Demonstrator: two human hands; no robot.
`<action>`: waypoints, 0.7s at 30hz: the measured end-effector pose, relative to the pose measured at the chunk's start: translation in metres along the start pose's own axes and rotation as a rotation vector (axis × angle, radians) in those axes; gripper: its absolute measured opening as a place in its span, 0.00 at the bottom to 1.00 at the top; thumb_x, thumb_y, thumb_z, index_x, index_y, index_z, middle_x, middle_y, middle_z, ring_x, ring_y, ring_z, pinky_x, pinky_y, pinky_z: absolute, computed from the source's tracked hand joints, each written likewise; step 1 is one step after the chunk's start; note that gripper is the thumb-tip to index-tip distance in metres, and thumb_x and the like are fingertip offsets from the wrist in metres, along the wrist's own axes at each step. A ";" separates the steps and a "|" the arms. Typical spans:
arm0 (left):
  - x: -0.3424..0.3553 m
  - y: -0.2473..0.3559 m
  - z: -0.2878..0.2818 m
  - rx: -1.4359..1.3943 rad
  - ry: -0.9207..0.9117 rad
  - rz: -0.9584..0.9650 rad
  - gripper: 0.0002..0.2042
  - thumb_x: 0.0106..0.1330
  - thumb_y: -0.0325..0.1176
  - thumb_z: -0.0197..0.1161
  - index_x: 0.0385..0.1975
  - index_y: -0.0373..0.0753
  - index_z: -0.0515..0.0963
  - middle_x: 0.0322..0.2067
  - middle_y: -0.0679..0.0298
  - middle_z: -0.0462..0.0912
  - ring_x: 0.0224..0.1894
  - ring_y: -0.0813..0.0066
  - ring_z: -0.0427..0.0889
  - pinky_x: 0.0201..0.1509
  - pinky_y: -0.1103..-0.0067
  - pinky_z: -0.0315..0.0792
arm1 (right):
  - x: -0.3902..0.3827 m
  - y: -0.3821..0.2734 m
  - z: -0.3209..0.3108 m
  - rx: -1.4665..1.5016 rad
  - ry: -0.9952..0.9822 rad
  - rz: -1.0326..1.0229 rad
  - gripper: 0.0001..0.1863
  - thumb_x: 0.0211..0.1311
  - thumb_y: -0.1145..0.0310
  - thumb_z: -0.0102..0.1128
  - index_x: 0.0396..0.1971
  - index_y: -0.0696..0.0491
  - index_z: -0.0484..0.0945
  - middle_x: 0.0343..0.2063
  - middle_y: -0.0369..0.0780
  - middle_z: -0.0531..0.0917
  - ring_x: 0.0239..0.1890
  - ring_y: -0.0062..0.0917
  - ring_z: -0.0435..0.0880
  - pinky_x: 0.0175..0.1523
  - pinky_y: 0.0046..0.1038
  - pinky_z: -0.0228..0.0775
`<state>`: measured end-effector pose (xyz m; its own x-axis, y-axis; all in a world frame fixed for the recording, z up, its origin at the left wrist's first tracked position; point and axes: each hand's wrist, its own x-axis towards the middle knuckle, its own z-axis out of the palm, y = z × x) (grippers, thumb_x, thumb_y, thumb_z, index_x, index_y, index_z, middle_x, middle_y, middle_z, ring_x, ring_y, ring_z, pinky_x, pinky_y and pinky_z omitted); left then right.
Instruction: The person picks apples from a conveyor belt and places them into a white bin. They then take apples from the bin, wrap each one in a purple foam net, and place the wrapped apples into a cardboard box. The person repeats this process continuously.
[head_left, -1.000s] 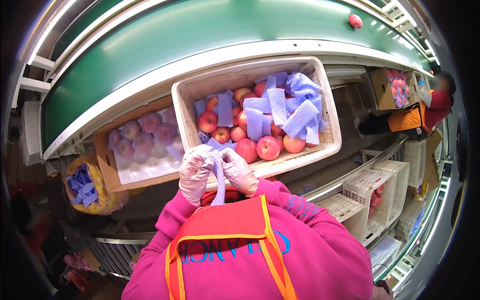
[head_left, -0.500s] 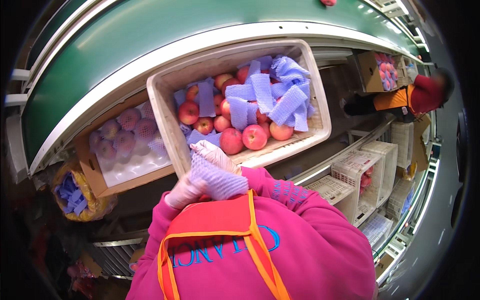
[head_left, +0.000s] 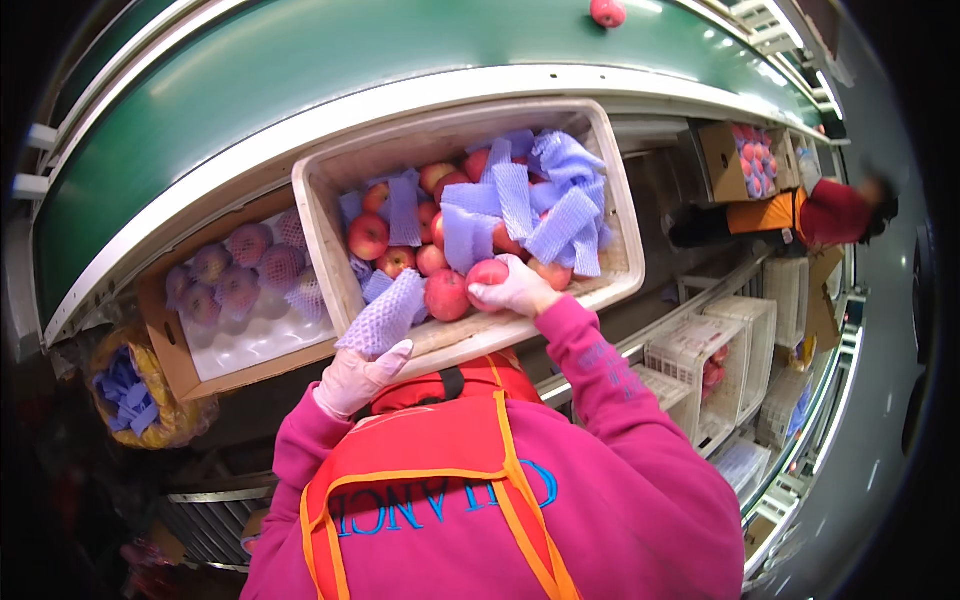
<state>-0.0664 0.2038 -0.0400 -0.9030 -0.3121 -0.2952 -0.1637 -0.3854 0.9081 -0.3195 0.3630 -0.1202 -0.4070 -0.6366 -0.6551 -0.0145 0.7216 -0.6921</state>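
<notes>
Against the near rim of a whitish plastic crate, my right hand is closed around a red apple. My left hand, to the left, grips the lower end of a purple foam net sleeve between thumb and fingers. The sleeve stands tilted over the crate's near left corner. Inside the crate lie several red apples, with loose flattened purple sleeves strewn over them. Another bare apple rests just left of the held one.
Left of the crate, a cardboard carton holds a white tray with several net-wrapped apples. A yellow bag contains more sleeves. Beyond runs a green conveyor belt carrying an apple. At right are stacked crates and another person.
My hands have moved apart. The right one has reached into the crate and taken hold of an apple; the left has carried the sleeve to the crate's near left corner.
</notes>
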 end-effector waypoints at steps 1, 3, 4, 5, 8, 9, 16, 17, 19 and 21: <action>0.003 0.000 -0.001 0.038 0.025 0.042 0.32 0.60 0.27 0.62 0.65 0.33 0.59 0.62 0.60 0.65 0.63 0.72 0.64 0.66 0.77 0.56 | -0.010 -0.012 -0.002 -0.032 -0.016 -0.062 0.45 0.40 0.56 0.77 0.56 0.59 0.62 0.50 0.43 0.74 0.53 0.29 0.74 0.58 0.29 0.67; 0.003 -0.001 -0.006 0.125 0.084 0.107 0.33 0.60 0.30 0.64 0.65 0.32 0.58 0.63 0.57 0.64 0.65 0.70 0.63 0.67 0.77 0.56 | -0.026 -0.030 0.005 0.088 -0.065 -0.307 0.44 0.40 0.63 0.77 0.58 0.55 0.61 0.54 0.41 0.70 0.57 0.28 0.70 0.61 0.29 0.64; 0.010 0.000 -0.002 0.066 0.078 0.182 0.38 0.57 0.30 0.67 0.67 0.33 0.55 0.64 0.56 0.62 0.66 0.69 0.61 0.67 0.77 0.56 | -0.033 -0.043 0.015 0.314 -0.148 -0.358 0.44 0.39 0.70 0.77 0.59 0.51 0.60 0.58 0.40 0.66 0.60 0.28 0.67 0.64 0.29 0.60; 0.017 -0.004 0.004 0.042 0.112 0.281 0.41 0.53 0.33 0.71 0.66 0.34 0.56 0.63 0.56 0.64 0.64 0.67 0.64 0.66 0.75 0.59 | -0.041 -0.061 0.024 0.389 -0.264 -0.435 0.44 0.45 0.73 0.73 0.62 0.51 0.57 0.59 0.40 0.65 0.60 0.28 0.66 0.65 0.30 0.59; 0.023 -0.014 0.011 0.153 0.237 0.270 0.39 0.46 0.35 0.76 0.60 0.36 0.63 0.57 0.58 0.69 0.59 0.69 0.69 0.63 0.73 0.63 | -0.063 -0.098 0.053 0.553 -0.510 -0.320 0.44 0.54 0.77 0.63 0.68 0.53 0.48 0.62 0.41 0.63 0.63 0.28 0.64 0.66 0.31 0.56; 0.018 -0.011 0.006 0.087 0.267 0.235 0.38 0.45 0.35 0.76 0.57 0.37 0.65 0.55 0.59 0.70 0.58 0.70 0.70 0.62 0.73 0.65 | -0.052 -0.094 0.050 0.576 -0.536 -0.444 0.37 0.58 0.73 0.60 0.67 0.55 0.55 0.63 0.40 0.64 0.64 0.26 0.63 0.63 0.27 0.58; -0.019 -0.002 0.002 -0.091 -0.072 0.213 0.41 0.50 0.43 0.73 0.63 0.39 0.60 0.59 0.61 0.68 0.62 0.68 0.65 0.66 0.70 0.58 | -0.011 -0.101 0.095 1.132 -1.258 -0.080 0.30 0.70 0.46 0.37 0.60 0.53 0.67 0.56 0.38 0.75 0.61 0.28 0.70 0.70 0.37 0.48; -0.026 -0.005 0.003 -0.249 -0.068 0.126 0.42 0.49 0.44 0.73 0.63 0.38 0.60 0.58 0.61 0.68 0.62 0.68 0.65 0.66 0.70 0.58 | -0.015 -0.096 0.110 0.876 -1.172 -0.293 0.28 0.70 0.48 0.40 0.60 0.53 0.68 0.55 0.38 0.76 0.59 0.29 0.71 0.69 0.35 0.50; -0.039 -0.009 -0.001 -0.552 -0.075 -0.050 0.43 0.47 0.47 0.75 0.62 0.38 0.60 0.58 0.61 0.68 0.62 0.69 0.65 0.66 0.69 0.59 | -0.020 -0.085 0.130 0.497 -1.033 -0.569 0.25 0.68 0.53 0.46 0.57 0.52 0.70 0.52 0.39 0.77 0.56 0.29 0.73 0.66 0.32 0.55; -0.053 0.005 0.001 -0.687 -0.105 -0.128 0.46 0.44 0.54 0.75 0.61 0.36 0.60 0.57 0.59 0.69 0.61 0.69 0.66 0.65 0.68 0.61 | -0.038 -0.107 0.125 0.364 -1.080 -0.569 0.21 0.66 0.59 0.51 0.55 0.53 0.72 0.50 0.38 0.78 0.53 0.26 0.75 0.62 0.29 0.61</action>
<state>-0.0199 0.2191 -0.0200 -0.9327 -0.1551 -0.3254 -0.0151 -0.8851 0.4652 -0.1881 0.2765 -0.0592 0.5239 -0.8511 -0.0338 0.3788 0.2683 -0.8857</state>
